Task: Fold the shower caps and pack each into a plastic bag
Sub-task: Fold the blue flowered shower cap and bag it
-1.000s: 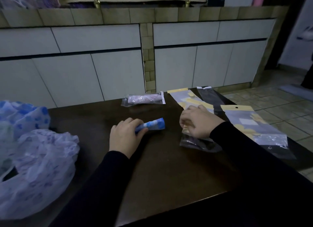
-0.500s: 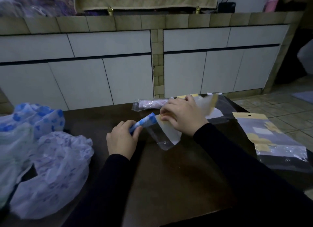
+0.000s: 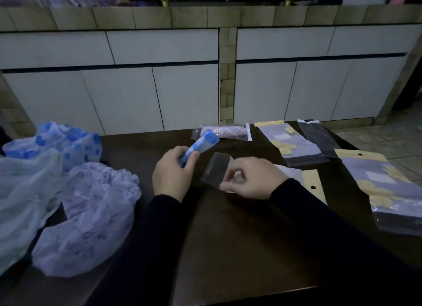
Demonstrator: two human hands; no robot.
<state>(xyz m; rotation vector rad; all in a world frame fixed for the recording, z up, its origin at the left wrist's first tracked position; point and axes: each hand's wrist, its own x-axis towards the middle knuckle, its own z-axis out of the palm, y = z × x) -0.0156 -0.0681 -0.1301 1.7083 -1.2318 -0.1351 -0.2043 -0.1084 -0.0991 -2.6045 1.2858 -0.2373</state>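
The left hand (image 3: 174,173) grips a rolled blue shower cap (image 3: 201,145), its free end tilted up and away above the dark tabletop (image 3: 239,237), while the right hand (image 3: 249,179) pinches the near edge of a clear plastic bag (image 3: 215,168) just beside it. A packed pinkish cap in its bag (image 3: 225,131) lies at the far edge, with empty yellow-topped bags (image 3: 290,141) to the right. Loose unfolded shower caps (image 3: 68,191) are heaped on the left.

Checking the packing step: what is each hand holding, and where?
Left hand grips the rolled blue cap at its near end; right hand pinches the clear bag mid-length.
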